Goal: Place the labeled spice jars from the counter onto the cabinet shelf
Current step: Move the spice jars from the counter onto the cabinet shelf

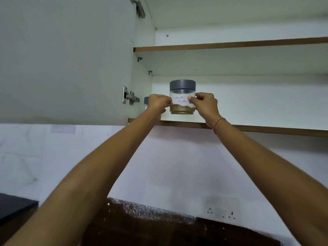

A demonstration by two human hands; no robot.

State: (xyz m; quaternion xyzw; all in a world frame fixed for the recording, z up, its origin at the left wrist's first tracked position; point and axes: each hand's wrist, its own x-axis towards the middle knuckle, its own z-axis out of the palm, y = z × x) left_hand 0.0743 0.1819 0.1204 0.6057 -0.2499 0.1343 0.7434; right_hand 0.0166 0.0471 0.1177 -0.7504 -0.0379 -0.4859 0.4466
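Up at the cabinet now, and we have both arms stretched overhead to the lower shelf [266, 129]. Our left hand [158, 102] is curled against the left side of the spice jar [182, 100], fingers wrapped round the glass, and our right hand [205, 103] pinches the right side, its thumb pressed on the edge of the white label [181, 100]. We read the handwriting as "Coriander Powder". Upright the jar stands, grey lid [182, 85] on top, a low layer of brown powder in the bottom, its base right at the shelf near the front edge; whether it sits fully on the board we cannot tell. A second grey-lidded jar [146, 100] peeks out just behind our left hand, mostly hidden. Open to the left hangs the cabinet door [67, 59], its hinge [130, 98] showing, and a red thread bracelet [218, 124] circles our right wrist.
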